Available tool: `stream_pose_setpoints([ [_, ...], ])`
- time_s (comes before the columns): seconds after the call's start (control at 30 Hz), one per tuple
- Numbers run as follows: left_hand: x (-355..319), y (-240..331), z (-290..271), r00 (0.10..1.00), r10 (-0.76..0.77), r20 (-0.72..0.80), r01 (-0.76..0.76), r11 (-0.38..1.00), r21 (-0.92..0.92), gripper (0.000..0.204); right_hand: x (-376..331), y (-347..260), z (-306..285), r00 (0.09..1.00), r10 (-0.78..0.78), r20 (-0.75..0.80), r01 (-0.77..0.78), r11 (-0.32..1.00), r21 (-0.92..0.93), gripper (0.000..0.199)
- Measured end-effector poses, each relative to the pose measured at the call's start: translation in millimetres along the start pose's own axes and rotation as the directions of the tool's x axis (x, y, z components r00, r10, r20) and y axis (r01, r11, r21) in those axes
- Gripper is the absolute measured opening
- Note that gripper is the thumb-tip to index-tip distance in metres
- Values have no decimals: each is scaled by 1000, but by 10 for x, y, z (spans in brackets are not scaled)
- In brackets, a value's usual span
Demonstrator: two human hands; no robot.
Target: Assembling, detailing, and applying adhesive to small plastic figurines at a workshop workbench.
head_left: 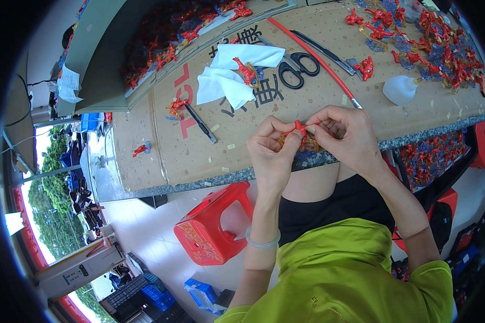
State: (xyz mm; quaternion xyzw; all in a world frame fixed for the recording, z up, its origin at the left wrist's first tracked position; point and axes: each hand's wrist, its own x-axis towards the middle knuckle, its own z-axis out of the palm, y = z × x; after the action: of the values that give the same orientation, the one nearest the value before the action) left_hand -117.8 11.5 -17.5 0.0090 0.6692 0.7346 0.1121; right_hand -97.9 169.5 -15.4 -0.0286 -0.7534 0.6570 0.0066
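Observation:
My left hand (271,153) and my right hand (346,137) meet over the front edge of the cardboard-covered table (172,156). Together they pinch a small red figure toy (300,129) with a gold ring and a bluish part under it. The left thumb and fingers grip its left side, the right fingers grip its right side. Much of the toy is hidden by my fingers. A pale bangle (262,240) sits on my left wrist.
Black scissors (297,70), a red rod (312,54), a black tool (201,123), white cloth (229,75) and a white squeeze bottle (400,88) lie on the table. Red figures pile at the right (442,43) and in a back tray (167,37). A red plastic stool (213,226) stands below.

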Motion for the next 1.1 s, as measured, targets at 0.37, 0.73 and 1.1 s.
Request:
stream_pose_setpoints([
  [0.37,-5,0,2,1000,3,1,-3,999,-32,8,-3,3,10,1000,1,-3,-1,1000,6,7],
  [0.73,-50,-83,-50,994,91,52,-85,989,-121,11,-127,-81,43,975,-212,-62,199,965,-171,7],
  [1.1,-121,-203,-182,956,265,127,-218,930,-296,14,-206,-78,137,824,-565,-43,512,775,-370,18],
])
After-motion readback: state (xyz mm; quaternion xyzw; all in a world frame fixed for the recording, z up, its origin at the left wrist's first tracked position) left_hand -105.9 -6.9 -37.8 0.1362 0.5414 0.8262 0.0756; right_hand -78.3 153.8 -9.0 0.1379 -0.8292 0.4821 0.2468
